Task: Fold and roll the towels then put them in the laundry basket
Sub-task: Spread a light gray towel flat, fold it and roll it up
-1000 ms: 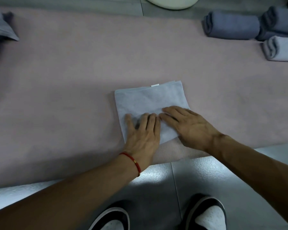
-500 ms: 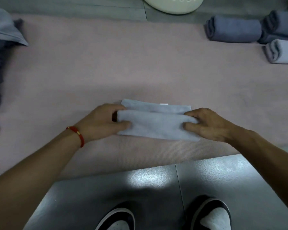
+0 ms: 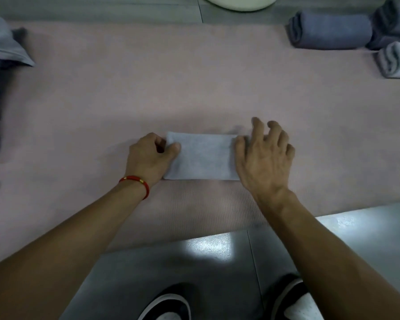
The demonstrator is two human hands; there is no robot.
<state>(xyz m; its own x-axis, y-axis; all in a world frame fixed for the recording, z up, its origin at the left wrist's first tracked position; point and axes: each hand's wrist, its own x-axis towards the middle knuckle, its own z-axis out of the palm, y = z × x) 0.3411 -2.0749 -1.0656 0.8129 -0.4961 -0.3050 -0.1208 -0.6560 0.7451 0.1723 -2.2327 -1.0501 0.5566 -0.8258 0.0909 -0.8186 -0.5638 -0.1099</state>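
One pale blue rolled towel [image 3: 201, 155] near the middle of the pink mat's [image 3: 148, 88] front edge, left hand [image 3: 149, 159] pinching its left end between thumb and curled fingers. Right hand [image 3: 263, 158] at its right end, fingers loosely spread, gripping nothing. Three rolled towels [image 3: 330, 31] at the mat's far right corner; laundry basket [image 3: 238, 2] just beyond the far edge.

A pale blue terry towel [image 3: 202, 157], folded into a flat oblong band, lies crosswise on the pink mat [image 3: 148, 88].
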